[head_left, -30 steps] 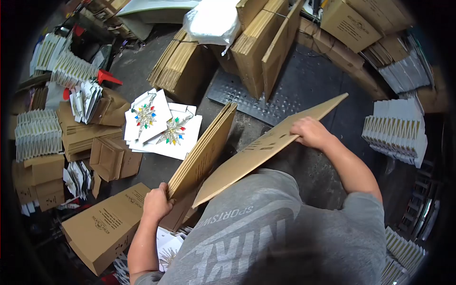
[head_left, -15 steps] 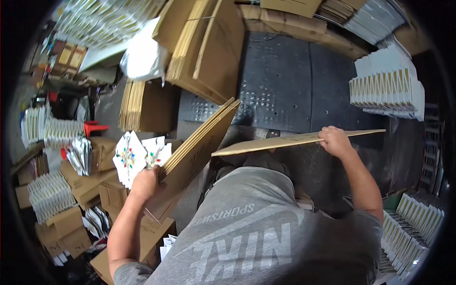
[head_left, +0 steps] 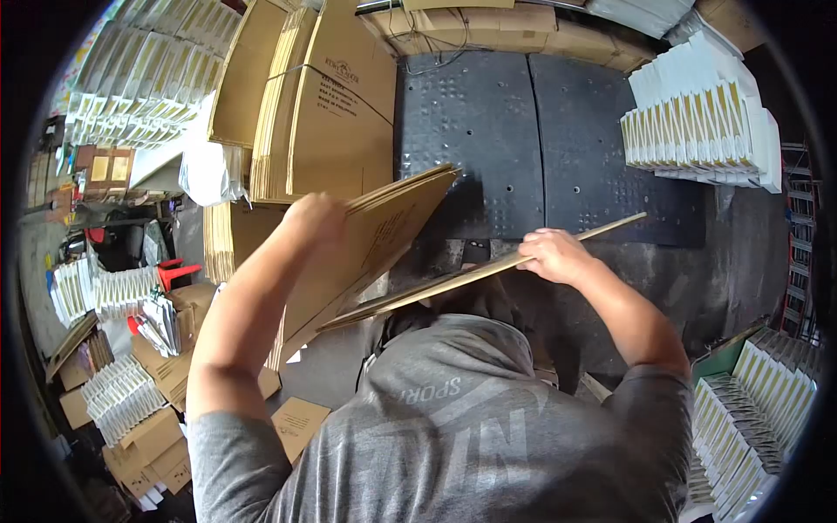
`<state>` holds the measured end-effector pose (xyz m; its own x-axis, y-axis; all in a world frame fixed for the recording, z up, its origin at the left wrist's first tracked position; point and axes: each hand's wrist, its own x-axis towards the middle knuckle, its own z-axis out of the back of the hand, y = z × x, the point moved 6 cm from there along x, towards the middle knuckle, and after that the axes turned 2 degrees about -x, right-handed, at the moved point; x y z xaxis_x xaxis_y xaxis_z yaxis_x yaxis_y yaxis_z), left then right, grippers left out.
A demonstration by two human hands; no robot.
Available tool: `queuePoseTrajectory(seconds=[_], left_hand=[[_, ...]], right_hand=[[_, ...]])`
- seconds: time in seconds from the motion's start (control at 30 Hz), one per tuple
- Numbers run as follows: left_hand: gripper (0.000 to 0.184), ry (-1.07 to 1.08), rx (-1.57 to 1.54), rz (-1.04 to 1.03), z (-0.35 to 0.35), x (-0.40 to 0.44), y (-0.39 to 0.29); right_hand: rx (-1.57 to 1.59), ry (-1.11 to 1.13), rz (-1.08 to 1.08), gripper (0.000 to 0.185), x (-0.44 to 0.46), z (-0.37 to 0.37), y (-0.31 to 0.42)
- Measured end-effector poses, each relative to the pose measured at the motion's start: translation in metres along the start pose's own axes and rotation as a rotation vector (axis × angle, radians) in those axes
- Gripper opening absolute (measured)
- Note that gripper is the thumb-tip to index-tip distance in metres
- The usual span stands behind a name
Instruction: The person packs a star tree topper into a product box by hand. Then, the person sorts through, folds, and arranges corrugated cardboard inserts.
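Note:
Several flattened cardboard boxes (head_left: 375, 235) stand tilted in front of me on the left, printed on the face turned to me. My left hand (head_left: 316, 220), slightly blurred, is closed over their upper edge. My right hand (head_left: 556, 254) grips the edge of another flattened cardboard box (head_left: 471, 277), seen nearly edge-on. This one slants down to the left, and its lower left end meets the foot of the tilted boxes.
Strapped cardboard bundles (head_left: 336, 113) stand beyond my left hand. Black studded mats (head_left: 471, 131) cover the floor ahead. White folded stacks (head_left: 689, 131) stand at right, with more in a green-sided container (head_left: 732, 436). A red stool (head_left: 177, 272) is at left.
The tilted boxes and my left hand have moved up and forward. My right hand has shifted left, and its box now slants more steeply, its left end lower. The view has turned slightly.

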<state>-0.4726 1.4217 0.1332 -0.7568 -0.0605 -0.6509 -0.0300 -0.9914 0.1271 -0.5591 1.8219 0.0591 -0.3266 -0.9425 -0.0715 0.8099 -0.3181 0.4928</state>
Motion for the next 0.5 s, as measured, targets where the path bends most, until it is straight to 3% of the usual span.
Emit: queuePoseTrajectory(seconds=[0.03,0.13,0.3,0.37,0.43,0.47,0.5], left_hand=[[0.025,-0.088,0.028,-0.112,0.015,0.014,-0.012],[0.036,-0.018,-0.119,-0.075,0.072,0.045,-0.055],[0.084,0.182,-0.485,0.019,0.150,0.072,-0.081],[0.106,0.257,-0.629,0.062,0.162,0.051,-0.093],[0.129,0.168,-0.853,-0.063,0.109,0.045,-0.095],[0.123,0.130,-0.875,-0.110,0.088,0.039,-0.096],[0.121,0.239,-0.851,-0.123,0.064,0.037,-0.095]], right_hand=[[0.062,-0.046,0.050,0.020,0.006,-0.003,0.001],[0.105,-0.054,0.107,0.015,0.029,-0.011,0.005],[0.092,0.038,0.103,0.010,0.058,-0.023,0.009],[0.198,-0.152,0.211,0.011,0.065,-0.012,0.013],[0.269,-0.147,0.251,0.014,0.080,-0.019,0.007],[0.270,-0.156,0.250,0.014,0.088,-0.028,0.003],[0.328,-0.207,0.279,0.014,0.095,-0.035,0.002]])
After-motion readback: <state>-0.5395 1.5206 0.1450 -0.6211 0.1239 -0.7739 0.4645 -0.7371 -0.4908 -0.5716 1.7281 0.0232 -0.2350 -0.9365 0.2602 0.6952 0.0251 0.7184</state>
